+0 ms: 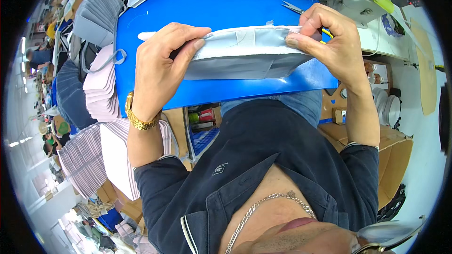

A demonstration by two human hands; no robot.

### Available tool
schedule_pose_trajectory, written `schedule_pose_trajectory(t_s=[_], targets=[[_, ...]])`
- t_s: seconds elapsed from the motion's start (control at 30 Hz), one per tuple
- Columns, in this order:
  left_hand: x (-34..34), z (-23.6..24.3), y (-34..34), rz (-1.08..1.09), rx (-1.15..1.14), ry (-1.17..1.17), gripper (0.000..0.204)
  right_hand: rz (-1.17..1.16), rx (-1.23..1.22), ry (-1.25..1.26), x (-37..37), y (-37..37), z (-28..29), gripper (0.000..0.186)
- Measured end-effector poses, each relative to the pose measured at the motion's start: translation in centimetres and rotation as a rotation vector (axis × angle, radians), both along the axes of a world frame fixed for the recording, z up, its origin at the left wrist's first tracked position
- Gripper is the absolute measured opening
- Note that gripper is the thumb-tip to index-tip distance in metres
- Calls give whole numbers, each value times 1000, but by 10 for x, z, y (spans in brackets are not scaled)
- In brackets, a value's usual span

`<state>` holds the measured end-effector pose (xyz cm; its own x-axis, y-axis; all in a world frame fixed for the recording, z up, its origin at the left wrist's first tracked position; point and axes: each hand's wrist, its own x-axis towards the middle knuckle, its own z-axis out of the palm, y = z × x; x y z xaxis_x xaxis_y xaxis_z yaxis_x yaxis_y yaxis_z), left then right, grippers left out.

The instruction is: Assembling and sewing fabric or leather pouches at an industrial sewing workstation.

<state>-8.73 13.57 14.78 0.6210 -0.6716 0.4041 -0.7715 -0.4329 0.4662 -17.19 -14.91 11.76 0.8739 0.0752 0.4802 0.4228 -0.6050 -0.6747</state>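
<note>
A smooth blue worktop (212,2); at its far right corner, a white metal machine (351,2), cut off above. Near the front edge — contact unclear — a pale grey, white-edged fabric piece (240,56), pinched by left hand (162,56) and right hand (334,40) between thumbs and forefingers. Steel scissors (294,7), yellow handles mostly hidden, lie behind the right hand.

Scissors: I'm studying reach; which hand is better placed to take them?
Probably the right hand: the scissors lie partly behind it, though it also holds the grey fabric. The left hand, farther off, pinches its left side.
</note>
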Motion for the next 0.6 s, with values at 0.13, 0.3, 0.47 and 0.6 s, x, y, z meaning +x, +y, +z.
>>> schedule_pose_trajectory(t_s=[0.13,0.3,0.47,0.6], targets=[[0,2,0,-14,12,11,15,-8,-7,-17,1,0,-3,25],[1,3,0,-25,10,14,16,-15,-21,-21,1,-1,-3,26],[3,10,0,-40,29,11,16,-16,-31,-30,1,-1,-2,26],[11,19,1,-91,71,46,16,44,101,107,-1,1,3,23]])
